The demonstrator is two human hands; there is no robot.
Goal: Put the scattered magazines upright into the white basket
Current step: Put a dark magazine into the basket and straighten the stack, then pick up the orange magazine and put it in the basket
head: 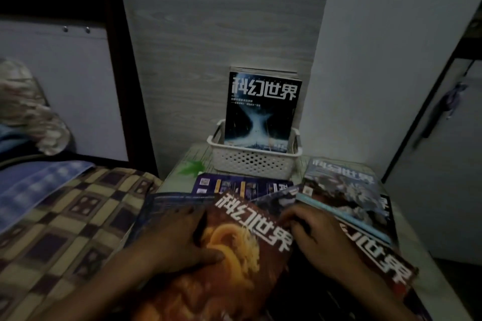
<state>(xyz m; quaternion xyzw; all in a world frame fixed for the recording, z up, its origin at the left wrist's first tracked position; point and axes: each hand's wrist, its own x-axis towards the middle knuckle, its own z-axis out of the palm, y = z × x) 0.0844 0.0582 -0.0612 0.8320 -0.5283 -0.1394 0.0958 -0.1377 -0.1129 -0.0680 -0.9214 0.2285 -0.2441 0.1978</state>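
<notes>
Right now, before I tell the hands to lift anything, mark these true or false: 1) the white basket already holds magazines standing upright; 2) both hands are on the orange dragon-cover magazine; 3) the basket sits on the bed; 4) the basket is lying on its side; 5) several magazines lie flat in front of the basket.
1) True: magazines stand upright in the white basket.
2) True: the left hand and right hand both rest on the orange magazine.
3) False: it sits on the small table beside the bed.
4) False: it stands upright, open side up.
5) True: for one, a blue-cover magazine lies flat.
</notes>
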